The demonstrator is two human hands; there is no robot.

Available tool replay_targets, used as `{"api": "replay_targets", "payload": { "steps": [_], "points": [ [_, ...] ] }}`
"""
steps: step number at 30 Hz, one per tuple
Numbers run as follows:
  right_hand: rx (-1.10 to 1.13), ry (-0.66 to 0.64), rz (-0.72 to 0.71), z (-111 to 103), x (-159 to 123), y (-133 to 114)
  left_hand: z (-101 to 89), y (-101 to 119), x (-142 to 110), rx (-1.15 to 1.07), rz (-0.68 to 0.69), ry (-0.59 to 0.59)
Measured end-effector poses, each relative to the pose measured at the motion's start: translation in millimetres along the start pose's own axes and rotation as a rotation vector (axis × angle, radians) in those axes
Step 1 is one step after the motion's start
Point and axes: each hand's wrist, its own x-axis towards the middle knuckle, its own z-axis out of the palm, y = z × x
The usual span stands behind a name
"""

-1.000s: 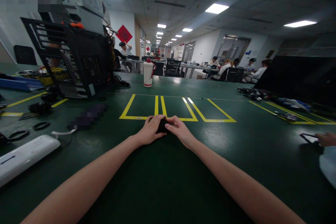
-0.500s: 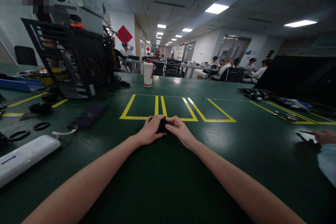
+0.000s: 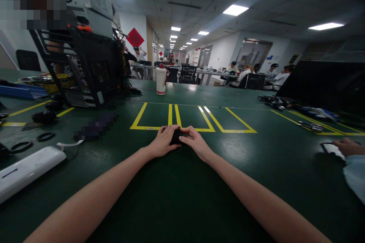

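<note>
Both my hands meet around a small black object (image 3: pixel 176 136) on the green table (image 3: pixel 176 190), just in front of the yellow tape outlines. My left hand (image 3: pixel 163 141) is closed over its left side, with the thumb along the near edge. From the right, my right hand (image 3: pixel 196 142) grips it between thumb and fingers. Most of the object is covered by the fingers, so its kind cannot be made out.
Yellow tape outlines (image 3: pixel 194 130) lie ahead, a white cup with a red top (image 3: pixel 161 79) beyond. To the left are a black computer case (image 3: pixel 97 64), a white power strip (image 3: pixel 31 172) and cables. Another person's hand (image 3: pixel 348 147) holds something white at right; tools (image 3: pixel 310 125) lie nearby.
My hands stay in nearly the same place around the black object. At right, the other person's hand has moved slightly left and up with the white thing.
</note>
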Motion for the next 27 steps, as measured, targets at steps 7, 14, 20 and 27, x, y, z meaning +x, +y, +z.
{"api": "replay_targets", "payload": {
  "steps": [7, 14, 20, 27],
  "points": [
    [-0.045, 0.062, -0.025, 1.3, 2.7, 5.1, 3.9, -3.3, 0.4, 0.015, -0.001, 0.015],
    [-0.002, -0.013, 0.028, -2.0, 1.9, 3.6, 0.1, -0.3, -0.3, -0.004, -0.007, 0.001],
    [-0.029, 0.034, -0.042, 2.3, 0.0, -0.6, 0.9, -0.3, 0.3, -0.008, -0.014, 0.008],
    [-0.050, 0.066, 0.037, 0.3, 3.6, 4.8, -0.5, -0.2, 0.0, -0.008, -0.011, -0.001]
  ]
}}
